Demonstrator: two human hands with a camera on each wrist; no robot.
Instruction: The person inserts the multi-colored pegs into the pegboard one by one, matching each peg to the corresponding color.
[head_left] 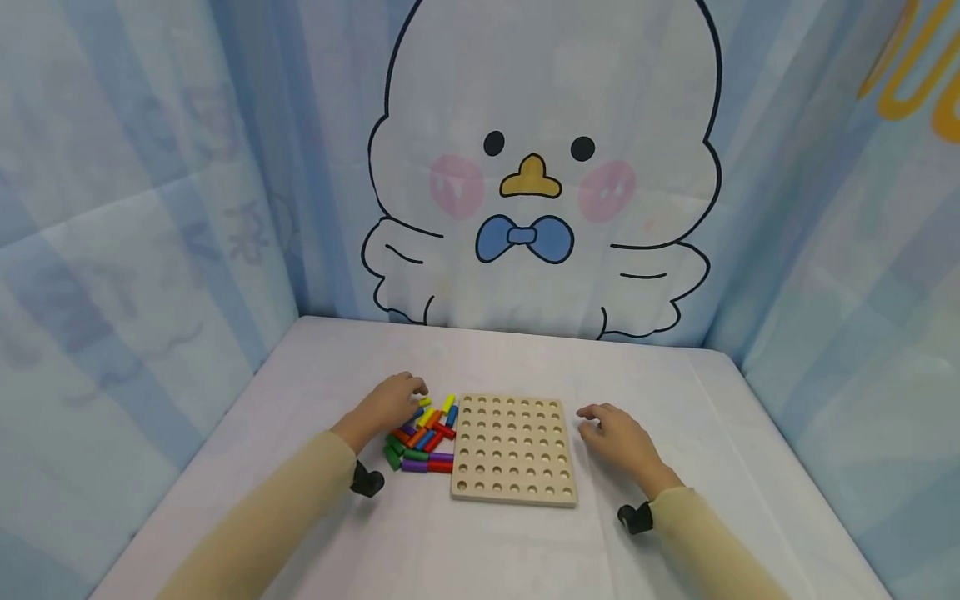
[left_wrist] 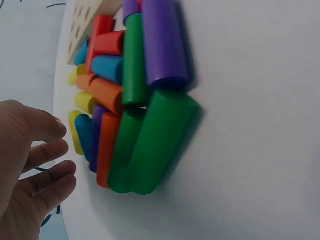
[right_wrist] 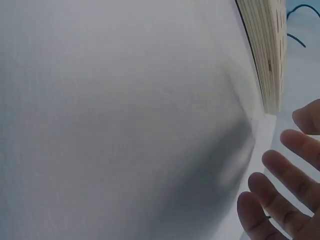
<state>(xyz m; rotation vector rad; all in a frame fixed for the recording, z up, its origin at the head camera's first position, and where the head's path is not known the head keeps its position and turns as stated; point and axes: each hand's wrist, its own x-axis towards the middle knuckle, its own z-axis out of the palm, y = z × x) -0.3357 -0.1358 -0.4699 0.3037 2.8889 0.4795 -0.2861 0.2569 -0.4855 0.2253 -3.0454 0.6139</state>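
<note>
Coloured wooden pegs lie in a loose pile against the left side of a square wooden pegboard with rows of holes. My left hand hovers at the pile's far left, nearest a yellow peg and a blue peg. Its fingers are loosely bent and hold nothing in the left wrist view. Green pegs and a purple peg lie on the near side. Right of the pegboard, my right hand is apart from it, with spread fingers and nothing in them.
A white-covered table bears everything. Light blue curtains hang around it, and a cartoon bird print covers the back curtain. A black wrist device sits on the left wrist and another black device on the right.
</note>
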